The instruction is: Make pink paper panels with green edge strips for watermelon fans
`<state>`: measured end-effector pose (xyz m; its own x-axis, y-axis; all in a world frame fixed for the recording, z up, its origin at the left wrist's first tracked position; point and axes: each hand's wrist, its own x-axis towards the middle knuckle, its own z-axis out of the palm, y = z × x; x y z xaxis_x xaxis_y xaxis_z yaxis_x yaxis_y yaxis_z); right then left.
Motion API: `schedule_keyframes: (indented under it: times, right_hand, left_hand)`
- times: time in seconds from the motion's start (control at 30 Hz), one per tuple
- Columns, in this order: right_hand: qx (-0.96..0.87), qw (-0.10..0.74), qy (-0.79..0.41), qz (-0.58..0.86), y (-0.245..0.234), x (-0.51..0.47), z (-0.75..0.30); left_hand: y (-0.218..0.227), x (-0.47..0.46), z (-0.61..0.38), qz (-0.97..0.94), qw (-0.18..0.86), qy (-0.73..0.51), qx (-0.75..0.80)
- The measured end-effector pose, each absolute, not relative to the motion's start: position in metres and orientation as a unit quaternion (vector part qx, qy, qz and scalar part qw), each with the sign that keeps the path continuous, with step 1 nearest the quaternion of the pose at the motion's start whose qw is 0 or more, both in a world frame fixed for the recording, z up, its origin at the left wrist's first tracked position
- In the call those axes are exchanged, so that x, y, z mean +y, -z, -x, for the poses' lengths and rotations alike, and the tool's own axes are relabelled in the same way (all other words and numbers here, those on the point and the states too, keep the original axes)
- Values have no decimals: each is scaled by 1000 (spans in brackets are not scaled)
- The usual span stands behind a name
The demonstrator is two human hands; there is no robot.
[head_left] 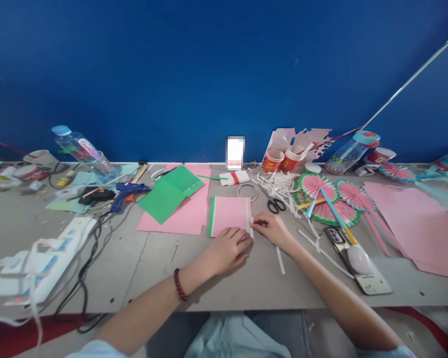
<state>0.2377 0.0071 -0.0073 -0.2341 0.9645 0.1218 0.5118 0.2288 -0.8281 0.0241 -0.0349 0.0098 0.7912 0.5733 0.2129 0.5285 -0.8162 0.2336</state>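
Observation:
A small pink paper sheet [229,213] with green and white strips along its left and right edges lies on the grey table [164,268]. My left hand [229,248] rests on its near right corner with fingers curled, pressing the paper down. My right hand [271,226] pinches the white strip at the sheet's right edge. A bead bracelet [180,284] is on my left wrist.
Green sheet [170,193] over pink sheets at left, blue glue gun [129,191], power strip [41,258] with cables. Black scissors [277,205], tape ring [247,191], white strips, watermelon paper fans [326,196], phone [338,234], red cups [281,160], large pink sheet [418,223], bottles at the back.

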Motion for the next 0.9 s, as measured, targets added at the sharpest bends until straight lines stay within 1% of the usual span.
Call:
schedule_keyframes:
  times: [0.47,0.9]
  right_hand:
    - [-735,325,-274,528,14,7,-236]
    - [-731,329,-274,532,16,7,-236]
  left_hand:
    - [-10,-36,-25,-950,58,-129,279]
    - [-12,-37,-25,-955,46,-116,270]
